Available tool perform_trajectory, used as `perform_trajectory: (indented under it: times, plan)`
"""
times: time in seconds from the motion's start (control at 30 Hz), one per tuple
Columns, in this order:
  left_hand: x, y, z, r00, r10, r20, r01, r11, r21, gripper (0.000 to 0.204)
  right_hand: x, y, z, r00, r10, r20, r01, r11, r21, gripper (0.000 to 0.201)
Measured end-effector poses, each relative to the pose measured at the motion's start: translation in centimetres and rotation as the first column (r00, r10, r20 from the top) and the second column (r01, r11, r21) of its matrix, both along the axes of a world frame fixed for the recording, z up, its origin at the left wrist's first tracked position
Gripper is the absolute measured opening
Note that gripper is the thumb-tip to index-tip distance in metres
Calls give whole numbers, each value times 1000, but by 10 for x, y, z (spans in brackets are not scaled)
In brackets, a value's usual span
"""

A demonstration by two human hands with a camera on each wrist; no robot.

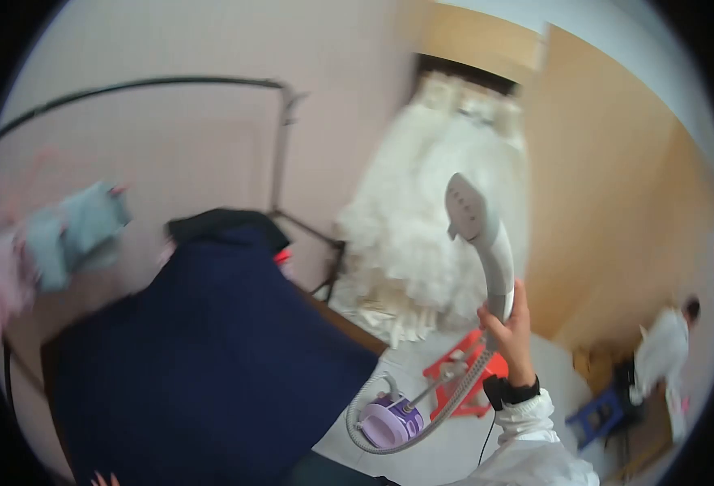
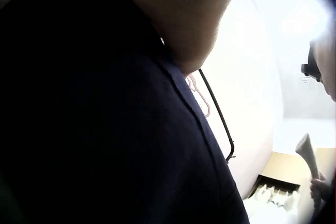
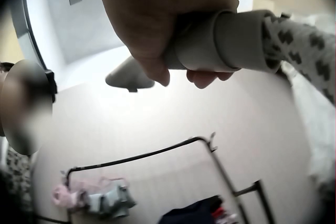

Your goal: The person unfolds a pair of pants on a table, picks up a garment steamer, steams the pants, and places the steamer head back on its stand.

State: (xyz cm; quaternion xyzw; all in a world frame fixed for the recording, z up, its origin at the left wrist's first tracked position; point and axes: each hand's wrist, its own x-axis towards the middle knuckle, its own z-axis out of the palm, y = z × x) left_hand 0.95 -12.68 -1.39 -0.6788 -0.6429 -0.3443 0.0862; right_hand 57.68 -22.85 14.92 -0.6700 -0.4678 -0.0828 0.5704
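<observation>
My right hand (image 1: 515, 336) grips the handle of a grey-white handheld garment steamer (image 1: 486, 235), held up with its slotted head at the top. In the right wrist view, fingers curl round the handle (image 3: 202, 43), and a patterned hose sleeve runs from its end. A ribbed grey hose (image 1: 464, 387) leads down to a purple steamer base (image 1: 393, 421) on the floor. A navy garment (image 1: 219, 348) lies spread over a brown-edged table. At the bottom edge of the head view, fingertips of my left hand (image 1: 106, 480) show straight against the navy cloth; most of that hand is hidden.
A red plastic stool (image 1: 462, 373) stands beside the steamer base. White dresses (image 1: 446, 202) hang at the back by a wooden panel (image 1: 608, 186). A black clothes rack (image 1: 280, 154) stands behind the table, with pale clothes (image 1: 81, 235) at left. Another person (image 1: 663, 348) is at far right near a blue stool (image 1: 598, 417).
</observation>
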Motion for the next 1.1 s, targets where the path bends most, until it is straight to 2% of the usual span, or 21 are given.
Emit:
perform_trajectory:
  times: [0.03,0.07,0.13,0.17,0.23,0.3,0.33,0.4,0.43,0.47,0.5,0.53,0.57,0.6,0.63,0.7,0.83,0.87,0.93,1.07,1.1]
  plan:
    - [8,-4,10,995,99,4,-98,979,179,40,-21,17,11,994,107,18,-106,993,-55,65]
    - [-28,-7,-32,955,274,-114,-259,957,131,44,-43,37,19,972,234,25,-230,966,-121,75]
    - [-15,-30,-18,925,323,200,-365,901,236,36,-81,71,27,854,519,-33,-514,832,-209,86]
    - [-14,-40,-21,864,305,400,-419,877,236,33,-102,82,32,813,577,-77,-569,759,-318,86]
    - [-26,-63,-37,758,346,553,-550,795,256,28,-133,106,33,708,702,-82,-645,595,-479,88]
    - [-38,-85,-69,569,392,723,-660,742,117,31,-169,133,37,572,818,-59,-686,438,-581,88]
    - [-39,-93,-84,413,356,838,-673,740,18,30,-193,144,40,510,859,-33,-649,359,-670,87]
    - [-42,-109,-109,225,235,946,-545,835,-78,29,-236,159,41,363,931,26,-571,245,-784,84]
    - [-45,-115,-108,195,245,950,-560,823,-97,29,-264,163,47,184,977,112,-501,192,-844,84]
    - [-45,-115,-104,94,188,978,-425,896,-131,28,-294,171,50,-6,986,170,-416,152,-896,84]
    - [-45,-115,-101,-16,139,990,-276,951,-138,27,-322,174,52,-19,987,161,-397,140,-907,84]
    - [-44,-116,-105,-38,149,988,-280,948,-154,27,-347,173,52,-122,983,135,-321,89,-943,83]
    - [-42,-115,-110,-94,79,992,-171,981,-94,30,-366,173,50,-218,971,99,-241,44,-969,83]
    - [-38,-115,-113,-155,9,988,-64,998,-20,33,-382,174,47,-220,972,88,-225,37,-974,83]
    - [-33,-115,-110,-168,13,986,-64,998,-24,33,-395,175,41,-285,957,47,-260,-31,-965,83]
    - [-23,-108,-97,-230,-105,968,93,987,130,36,-412,184,32,-372,928,-41,-269,-149,-951,84]
    - [-24,-111,-81,-257,-97,962,91,988,124,33,-434,184,28,-390,910,-143,-136,-210,-968,85]
    - [-27,-115,-78,-269,-88,959,80,990,113,33,-436,181,30,-391,910,-138,-107,-194,-975,84]
    - [-33,-124,-69,-162,-21,987,121,992,41,22,-440,177,34,-394,907,-152,-69,-193,-979,83]
    - [-38,-131,-58,-209,47,977,127,992,-21,12,-442,172,41,-372,925,-77,-34,-97,-995,79]
    - [-38,-131,-58,-170,55,984,102,994,-38,9,-441,173,41,-376,925,-60,-48,-84,-995,79]
